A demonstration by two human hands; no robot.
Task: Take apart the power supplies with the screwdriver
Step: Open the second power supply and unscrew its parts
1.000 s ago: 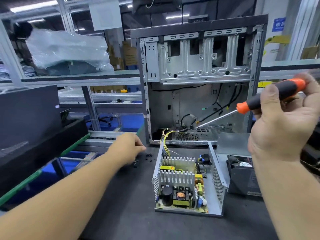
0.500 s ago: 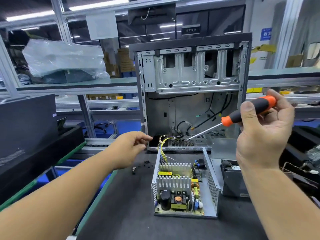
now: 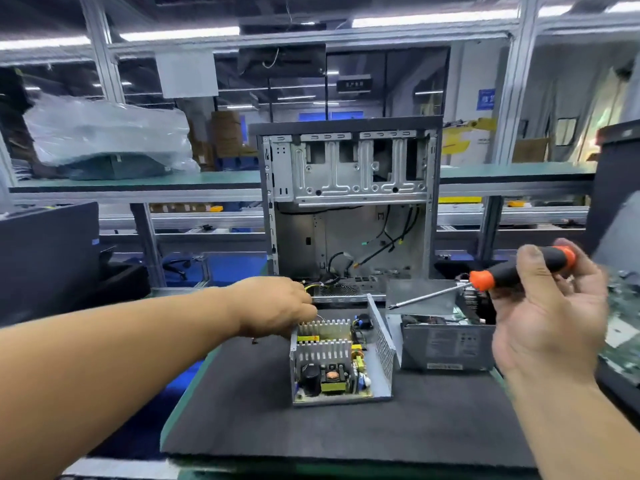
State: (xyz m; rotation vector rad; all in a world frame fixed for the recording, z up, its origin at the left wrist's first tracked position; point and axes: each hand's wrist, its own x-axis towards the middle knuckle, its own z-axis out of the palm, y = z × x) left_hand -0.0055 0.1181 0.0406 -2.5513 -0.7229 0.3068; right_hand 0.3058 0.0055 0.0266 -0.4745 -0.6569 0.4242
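Observation:
An open power supply (image 3: 382,344) stands on the black mat (image 3: 311,431), its circuit board and heatsinks bare. My left hand (image 3: 277,306) reaches over its far left corner, fingers curled down onto the yellow wire bundle (image 3: 309,287) that runs into the PC case. The fingertips are hidden. My right hand (image 3: 547,323) grips the orange and black screwdriver (image 3: 512,273) in the air, with the shaft pointing left and the tip above a second, closed grey power supply (image 3: 446,348).
An empty PC case (image 3: 349,202) stands upright behind the power supplies. A bent grey metal cover (image 3: 419,296) leans behind the closed unit. A black box (image 3: 45,258) sits at the left and a green circuit board (image 3: 620,327) at the right edge.
My left hand has moved right from the loose screws on the mat onto the wires at the open unit's back corner. My right hand, with the screwdriver, has stayed raised at the right.

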